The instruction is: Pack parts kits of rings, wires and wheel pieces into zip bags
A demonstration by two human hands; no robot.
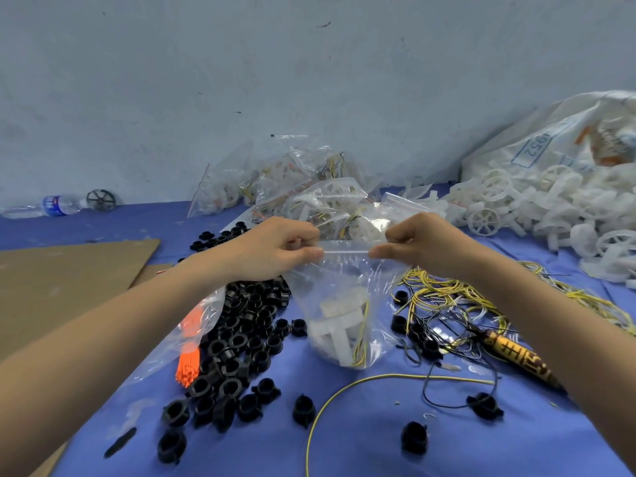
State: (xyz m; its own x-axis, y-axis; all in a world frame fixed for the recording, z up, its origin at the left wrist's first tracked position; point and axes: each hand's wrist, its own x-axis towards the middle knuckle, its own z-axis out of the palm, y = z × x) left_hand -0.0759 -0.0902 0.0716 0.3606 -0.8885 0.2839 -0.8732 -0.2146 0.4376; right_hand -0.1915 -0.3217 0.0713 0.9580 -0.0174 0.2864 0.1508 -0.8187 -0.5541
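A clear zip bag (344, 290) hangs upright over the blue table, with white wheel pieces (335, 333) and yellow wire inside its bottom. My left hand (275, 246) pinches the left end of the bag's zip strip. My right hand (418, 242) pinches the right end, so the strip is stretched between them. Black rings (241, 335) lie heaped below my left forearm. Yellow and black wires (444, 301) are tangled under my right forearm.
Filled zip bags (292, 180) are piled at the back by the wall. Loose white wheels (516, 204) spill from a big white sack (557, 142) at right. A bag of orange sticks (187, 349), cardboard (62, 280), a water bottle (51, 205) and a patterned tool (516, 356) lie around.
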